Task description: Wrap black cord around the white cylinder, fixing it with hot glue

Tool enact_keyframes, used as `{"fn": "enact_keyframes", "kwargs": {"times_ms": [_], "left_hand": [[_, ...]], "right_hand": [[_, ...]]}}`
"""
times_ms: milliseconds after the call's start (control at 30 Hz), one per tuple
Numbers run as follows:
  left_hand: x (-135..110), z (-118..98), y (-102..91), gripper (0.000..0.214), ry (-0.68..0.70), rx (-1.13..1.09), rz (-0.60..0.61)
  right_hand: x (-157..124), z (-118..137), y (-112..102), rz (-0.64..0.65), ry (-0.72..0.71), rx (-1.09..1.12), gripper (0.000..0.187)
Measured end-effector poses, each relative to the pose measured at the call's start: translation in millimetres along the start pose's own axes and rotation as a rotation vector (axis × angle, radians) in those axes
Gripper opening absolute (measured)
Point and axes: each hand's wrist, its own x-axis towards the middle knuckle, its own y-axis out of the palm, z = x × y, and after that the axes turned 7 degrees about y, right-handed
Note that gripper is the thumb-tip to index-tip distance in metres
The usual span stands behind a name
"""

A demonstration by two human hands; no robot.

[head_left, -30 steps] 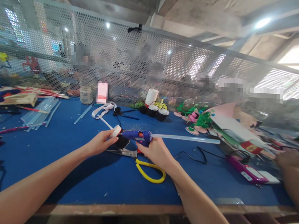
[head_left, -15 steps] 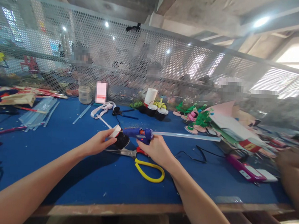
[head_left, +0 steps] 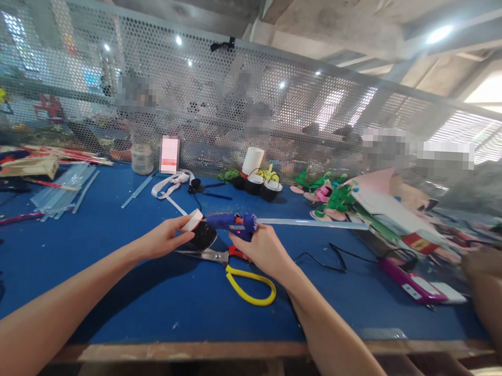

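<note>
My left hand (head_left: 164, 237) pinches a small black pot with a white rim (head_left: 199, 231) just above the blue table (head_left: 153, 295). My right hand (head_left: 258, 248) is wrapped round a blue glue gun (head_left: 234, 223), its nozzle pointing left at the pot. A long clear glue stick (head_left: 312, 223) juts out of the gun's back to the right. Yellow-handled scissors (head_left: 246, 277) lie on the table under both hands.
A perforated metal screen (head_left: 238, 109) closes the far side; people sit behind it. Clear glue sticks (head_left: 61, 192) lie at left, a white ribbon (head_left: 171, 185), a jar (head_left: 142, 159) and small black pots (head_left: 263, 187) at the back. Foam flowers (head_left: 330, 199) and a pink device (head_left: 410, 281) lie right. Another person's arm (head_left: 489, 290) enters at the right edge.
Both hands with the pot and glue gun have stayed almost still; the view has shifted slightly.
</note>
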Motion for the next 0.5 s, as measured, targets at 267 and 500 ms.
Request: {"fn": "enact_keyframes", "kwargs": {"times_ms": [267, 500], "left_hand": [[0.2, -2.0, 2.4, 0.035, -0.018, -0.029, -0.033], [0.4, 0.4, 2.4, 0.034, -0.016, -0.025, -0.037]], "right_hand": [[-5.4, 4.7, 2.9, 0.057, -0.058, -0.013, 0.014], [-6.6, 5.8, 3.2, 0.068, -0.056, -0.004, 0.015]]}}
